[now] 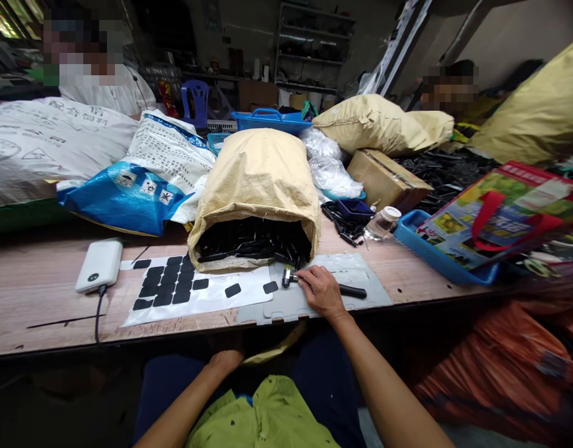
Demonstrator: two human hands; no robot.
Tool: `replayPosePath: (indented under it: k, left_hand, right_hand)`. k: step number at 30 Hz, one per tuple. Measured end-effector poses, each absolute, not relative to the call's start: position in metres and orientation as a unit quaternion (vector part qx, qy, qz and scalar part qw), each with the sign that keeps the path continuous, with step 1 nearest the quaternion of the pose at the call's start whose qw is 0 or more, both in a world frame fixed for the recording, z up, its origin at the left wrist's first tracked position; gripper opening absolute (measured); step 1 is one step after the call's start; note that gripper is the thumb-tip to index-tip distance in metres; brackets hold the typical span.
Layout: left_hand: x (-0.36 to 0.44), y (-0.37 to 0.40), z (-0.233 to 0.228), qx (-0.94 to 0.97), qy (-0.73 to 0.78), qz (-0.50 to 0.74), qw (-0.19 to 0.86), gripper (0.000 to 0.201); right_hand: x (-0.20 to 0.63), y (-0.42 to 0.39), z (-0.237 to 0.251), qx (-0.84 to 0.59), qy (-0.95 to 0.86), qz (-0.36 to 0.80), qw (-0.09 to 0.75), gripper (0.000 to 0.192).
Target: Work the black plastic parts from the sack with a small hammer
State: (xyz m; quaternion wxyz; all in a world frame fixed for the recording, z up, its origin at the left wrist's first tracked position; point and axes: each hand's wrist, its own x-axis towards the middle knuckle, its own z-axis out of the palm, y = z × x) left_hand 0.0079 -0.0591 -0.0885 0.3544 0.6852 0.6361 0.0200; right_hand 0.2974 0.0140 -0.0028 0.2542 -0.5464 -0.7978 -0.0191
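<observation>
My right hand (pixel 322 291) is closed over the shaft of a small hammer (pixel 353 291), which lies across a grey plastic sheet (pixel 370 274). The hammer's head points left and its black grip sticks out to the right. Below the table edge, in shadow over my lap, is my left hand (pixel 228 356); its fingers are hidden. Left of the hammer, a white backing sheet (pixel 211 303) carries rows of black rounded squares (pixel 167 287), with a few set apart. Behind it a tan sack (pixel 267 168) lies with its mouth facing me, full of black elongated pieces (pixel 253 241).
A white power bank (pixel 99 264) with a cable sits at left, before a blue-and-white bag (pixel 137 174). To the right stand a lidded jar (pixel 383 223), a blue tray (pixel 412 230) holding a colourful bag (pixel 496 211), and a cardboard box (pixel 384 177). Two people are beyond the table.
</observation>
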Motion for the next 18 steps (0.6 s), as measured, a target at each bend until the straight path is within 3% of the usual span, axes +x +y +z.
replayPosePath:
  k: [5,8,10,13,15,18]
  left_hand:
    - [0.002,-0.075,-0.038,0.743,0.555,-0.023,0.373,0.024]
    - [-0.004,-0.053,0.013,0.762,0.497,0.052,0.412,0.029]
    - [-0.013,-0.023,0.038,0.74,0.561,0.139,0.343,0.035]
    - [-0.03,0.029,0.053,0.683,0.679,0.236,0.133,0.031]
    - [-0.039,0.056,0.052,0.662,0.715,0.211,0.076,0.032]
    - [-0.043,0.079,0.047,0.652,0.745,0.123,0.069,0.033]
  right_hand:
    - [0.298,0.014,-0.004,-0.546,-0.798,-0.019,0.255,0.02]
    - [0.298,0.014,-0.005,-0.546,-0.797,-0.019,0.257,0.02]
    - [0.298,0.014,-0.005,-0.545,-0.797,-0.02,0.258,0.021]
    - [0.297,0.014,-0.004,-0.543,-0.798,-0.022,0.26,0.021]
    - [0.298,0.015,-0.004,-0.542,-0.799,-0.023,0.26,0.021]
    - [0.298,0.015,-0.004,-0.541,-0.8,-0.024,0.259,0.02]
